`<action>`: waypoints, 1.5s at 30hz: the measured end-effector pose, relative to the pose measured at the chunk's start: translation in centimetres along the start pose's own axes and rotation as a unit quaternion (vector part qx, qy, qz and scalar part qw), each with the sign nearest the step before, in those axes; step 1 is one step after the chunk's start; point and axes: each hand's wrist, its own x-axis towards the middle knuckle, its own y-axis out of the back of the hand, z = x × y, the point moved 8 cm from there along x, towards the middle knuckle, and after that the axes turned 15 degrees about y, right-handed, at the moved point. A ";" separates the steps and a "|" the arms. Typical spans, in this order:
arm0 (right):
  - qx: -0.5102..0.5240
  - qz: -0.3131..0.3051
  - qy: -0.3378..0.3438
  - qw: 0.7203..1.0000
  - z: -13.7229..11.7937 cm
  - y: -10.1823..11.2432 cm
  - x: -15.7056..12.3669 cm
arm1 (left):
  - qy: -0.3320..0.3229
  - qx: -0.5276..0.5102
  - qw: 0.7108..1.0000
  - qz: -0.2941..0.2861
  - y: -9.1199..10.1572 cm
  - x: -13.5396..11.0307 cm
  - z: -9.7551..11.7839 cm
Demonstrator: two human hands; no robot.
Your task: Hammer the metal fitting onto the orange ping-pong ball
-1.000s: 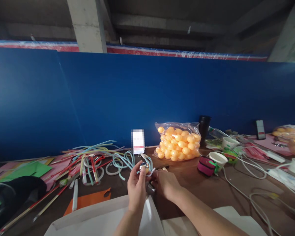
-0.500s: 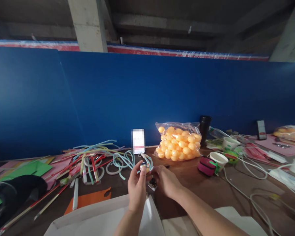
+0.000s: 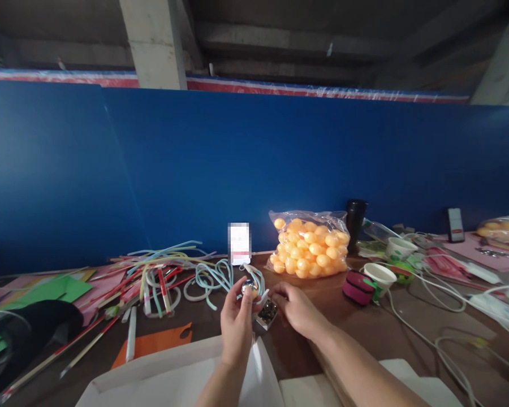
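Note:
My left hand point(image 3: 236, 314) is closed round a shiny silver ball point(image 3: 249, 289), held up between thumb and fingers. Just right of it, a small open white box point(image 3: 266, 314) holds many tiny dark metallic pieces. My right hand point(image 3: 299, 310) is at the box's right side, fingers curled and drawn together. Whatever it pinches, if anything, is too small or hidden to make out. A small white strip point(image 3: 264, 295) shows by its fingertips. Below my left hand lies a large white sheet or tray point(image 3: 161, 376).
A clear bag of orange balls point(image 3: 307, 249) stands behind my hands, beside a black bottle point(image 3: 356, 226). Paper cups point(image 3: 382, 276), a magenta pouch point(image 3: 358, 288) and white cables point(image 3: 411, 333) lie right. Tangled tubes point(image 3: 214, 280), sticks and coloured paper point(image 3: 59, 294) cover the left.
My right hand has shifted a little right, off the small box, so more of its dark contents shows. My left hand keeps the silver ball in the same place.

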 end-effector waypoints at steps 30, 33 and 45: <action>0.126 0.087 0.017 0.988 -1.3 0.5 -1.7 | 0.088 -0.083 0.985 -0.126 -1.8 -0.2 -2.0; 0.107 0.085 0.026 0.990 -1.4 0.5 -1.8 | 0.095 -0.088 0.983 -0.131 -1.7 -0.2 -2.1; 0.079 0.093 0.044 0.992 -1.8 0.5 -2.1 | 0.115 -0.108 0.978 -0.137 -1.9 -0.2 -2.1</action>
